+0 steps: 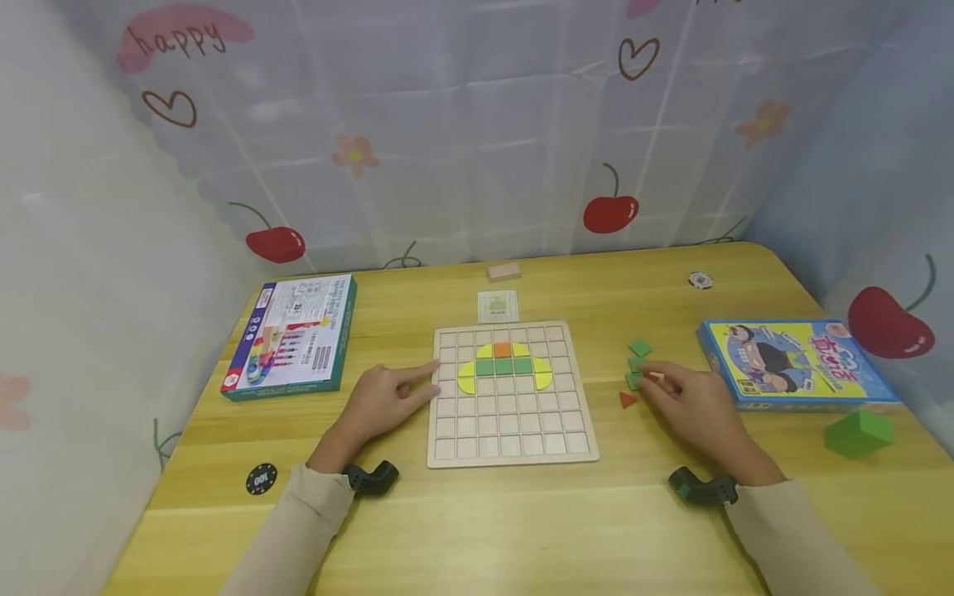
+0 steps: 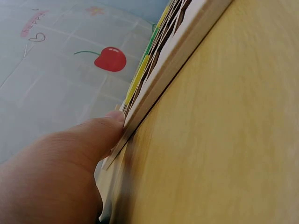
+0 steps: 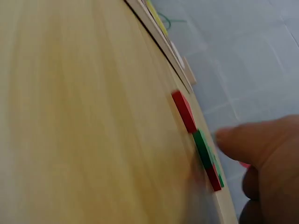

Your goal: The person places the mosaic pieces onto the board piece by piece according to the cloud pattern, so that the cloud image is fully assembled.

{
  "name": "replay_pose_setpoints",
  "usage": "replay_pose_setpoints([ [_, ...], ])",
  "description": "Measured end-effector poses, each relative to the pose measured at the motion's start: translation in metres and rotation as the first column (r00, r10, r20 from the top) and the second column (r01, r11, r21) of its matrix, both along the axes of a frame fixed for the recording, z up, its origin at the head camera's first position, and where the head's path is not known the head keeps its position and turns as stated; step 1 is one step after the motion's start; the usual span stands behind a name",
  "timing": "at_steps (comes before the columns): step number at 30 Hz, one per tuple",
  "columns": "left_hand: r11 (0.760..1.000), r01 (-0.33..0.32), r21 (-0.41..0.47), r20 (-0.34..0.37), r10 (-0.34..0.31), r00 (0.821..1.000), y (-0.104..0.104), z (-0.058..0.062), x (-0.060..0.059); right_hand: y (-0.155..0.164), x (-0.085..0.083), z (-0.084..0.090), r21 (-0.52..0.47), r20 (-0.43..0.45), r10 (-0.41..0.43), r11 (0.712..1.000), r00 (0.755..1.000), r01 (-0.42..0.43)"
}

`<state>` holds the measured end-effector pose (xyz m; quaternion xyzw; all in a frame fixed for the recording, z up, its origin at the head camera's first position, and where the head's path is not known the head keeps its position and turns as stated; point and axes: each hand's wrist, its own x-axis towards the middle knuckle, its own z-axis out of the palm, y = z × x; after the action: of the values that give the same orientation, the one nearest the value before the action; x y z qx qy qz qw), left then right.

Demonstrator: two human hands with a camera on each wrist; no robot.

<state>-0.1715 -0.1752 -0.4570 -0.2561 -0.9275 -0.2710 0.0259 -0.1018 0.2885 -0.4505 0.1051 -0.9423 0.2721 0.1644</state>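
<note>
A wooden grid board [image 1: 512, 447] lies mid-table, bearing yellow quarter-round pieces [image 1: 543, 380], a row of green squares [image 1: 503, 366] and an orange square [image 1: 503, 350]. My left hand [image 1: 383, 399] rests at the board's left edge, thumb and forefinger extended to it; in the left wrist view the thumb [image 2: 100, 133] touches the rim. To the right, my right hand [image 1: 689, 406] reaches over loose green pieces [image 1: 639, 348] and a red triangle [image 1: 628, 400]. Its thumb [image 3: 243, 140] hovers close beside a green piece [image 3: 203, 148] in the right wrist view. Another red piece [image 1: 653, 377] shows by the fingertips.
A small pattern card [image 1: 497, 307] and a wooden block [image 1: 504, 271] lie behind the board. One game box [image 1: 291, 339] sits at left, a blue one [image 1: 805, 364] at right, near a green block [image 1: 859, 434]. A black chip [image 1: 262, 478] and a white chip [image 1: 701, 281] lie farther out.
</note>
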Motion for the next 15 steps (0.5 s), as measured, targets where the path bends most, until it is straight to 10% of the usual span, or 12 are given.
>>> replay_pose_setpoints([
  [15,1.000,-0.007,-0.010,0.008,0.007,1.000,0.0003,0.0003,0.0008,0.0066,0.0004,0.0050,0.110,0.119,0.033,0.993,0.992,-0.047],
])
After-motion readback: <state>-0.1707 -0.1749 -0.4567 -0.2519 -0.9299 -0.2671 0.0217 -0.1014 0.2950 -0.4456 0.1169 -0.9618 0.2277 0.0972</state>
